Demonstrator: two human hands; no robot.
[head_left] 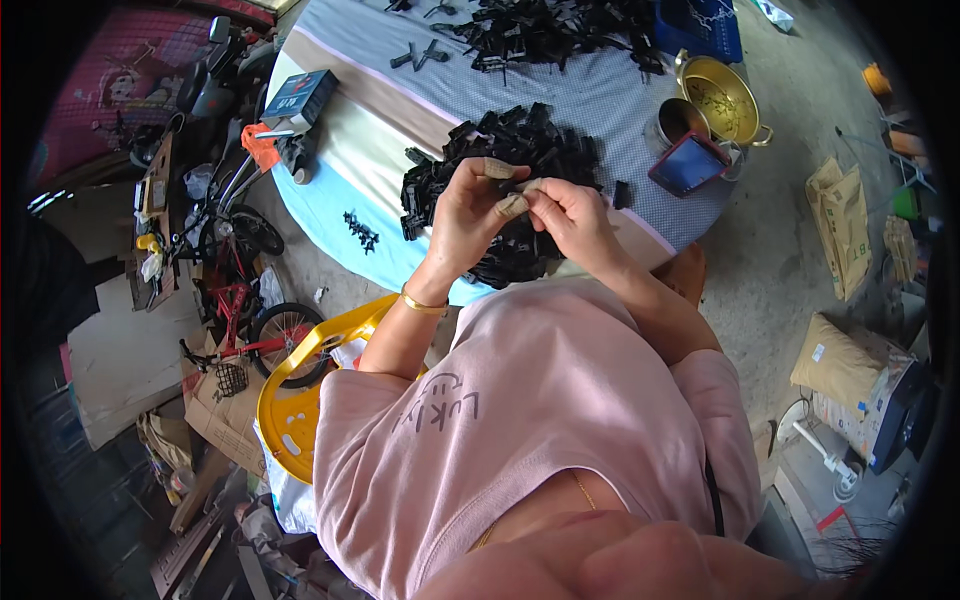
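Over a heap of black plastic parts (545, 140) on the cloth-covered table, my two hands meet at the fingertips. My left hand (468, 215) is closed in a pinch, with tan wraps on its thumb and a finger. A small black piece (508, 187), partly hidden by the fingers, sits in that pinch. My right hand (572, 222) is closed as well and presses its fingertips, one with a tan wrap, against the same spot. What exactly the right fingers grip is hidden. One loose black part (622, 194) lies just right of the heap.
A larger black pile (540, 30) covers the table's far side beside a blue basket (700, 38). At right stand a gold-coloured pot (752, 100) and a tilted phone (690, 165). A blue box (300, 97) and small black pieces (361, 232) lie left. A yellow chair (290, 400) stands close by.
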